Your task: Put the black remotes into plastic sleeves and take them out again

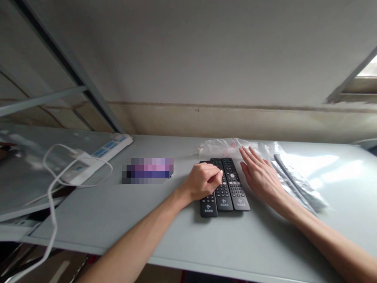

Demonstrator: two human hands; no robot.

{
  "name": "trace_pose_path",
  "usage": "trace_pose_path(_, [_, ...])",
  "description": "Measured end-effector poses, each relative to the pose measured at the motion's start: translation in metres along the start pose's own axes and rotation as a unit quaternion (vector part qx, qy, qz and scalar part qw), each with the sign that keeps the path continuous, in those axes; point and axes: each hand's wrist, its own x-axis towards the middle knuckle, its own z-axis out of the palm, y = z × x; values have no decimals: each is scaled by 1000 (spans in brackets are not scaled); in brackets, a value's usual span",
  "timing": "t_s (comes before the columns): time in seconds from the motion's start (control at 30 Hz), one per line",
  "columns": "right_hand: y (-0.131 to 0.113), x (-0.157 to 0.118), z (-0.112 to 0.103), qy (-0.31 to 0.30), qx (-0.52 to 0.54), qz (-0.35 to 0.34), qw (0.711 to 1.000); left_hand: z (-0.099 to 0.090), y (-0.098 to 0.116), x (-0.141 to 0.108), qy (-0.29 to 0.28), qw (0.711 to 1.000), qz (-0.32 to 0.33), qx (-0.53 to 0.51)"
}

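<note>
Three dark remote controls lie side by side on the grey table [173, 236]: a left remote [208, 208], a middle remote [224, 201] and a right remote [239, 196]. The left one sits slightly nearer the front edge. My left hand [205, 181] is curled closed over the left and middle remotes, hiding part of both; whether it grips anything is hidden. Just right of the remotes, my right hand [260, 175] is held flat with its fingers stretched out, holding nothing. Behind the remotes lies a clear plastic bag [216, 147].
More clear plastic packaging [308, 182] with dark strips inside lies right of my right hand. A blurred-out purple item [150, 169] is left of the remotes. Farther left are a white power strip [97, 157] and a looping white cable [52, 208]. A wall stands behind.
</note>
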Motion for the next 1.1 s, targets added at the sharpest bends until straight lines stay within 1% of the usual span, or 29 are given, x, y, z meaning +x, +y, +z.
trace_pose_path(0.07, [-4,2,-7,25,17,6,1000,-1,1,-1,23,999,-16,-23])
trace_pose_path(0.2, [-13,4,-22,89,69,10,994,-5,2,0,92,991,-43,-83])
trace_pose_path(0.27, [-16,2,-27,114,104,-12,988,-7,1,2,104,988,-57,-95])
trace_pose_path(0.3, [-17,1,-28,116,123,-29,985,-7,1,2,100,988,-67,-96])
trace_pose_path(0.37, [-20,-1,-28,99,155,-63,981,-6,0,3,86,988,-90,-95])
trace_pose_path(0.43, [-24,-4,-26,56,173,-92,979,-4,-1,3,68,988,-100,-97])
trace_pose_path(0.53, [-29,-7,-21,-21,187,-149,971,0,-1,2,66,989,-88,-97])
trace_pose_path(0.63, [-34,-8,-18,-63,213,-202,954,-1,0,2,77,993,-51,-70])
trace_pose_path(0.7, [-35,-10,-18,-67,235,-209,947,-6,0,3,76,996,-5,-36])
trace_pose_path(0.77, [-35,-11,-21,-58,263,-204,941,-14,-1,2,76,996,38,12])
trace_pose_path(0.83, [-36,-13,-25,-47,299,-198,932,-23,-2,2,88,992,59,67])
trace_pose_path(0.9, [-37,-15,-28,-47,335,-189,922,-30,-2,2,106,985,61,120])
trace_pose_path(0.97, [-40,-17,-31,-48,365,-179,912,-33,-3,3,106,980,57,160])
trace_pose_path(1.03, [-43,-16,-31,-39,387,-163,907,-33,-4,5,84,978,53,184])
trace_pose_path(1.1, [-46,-15,-31,-27,399,-132,907,-31,-6,6,58,978,50,193])
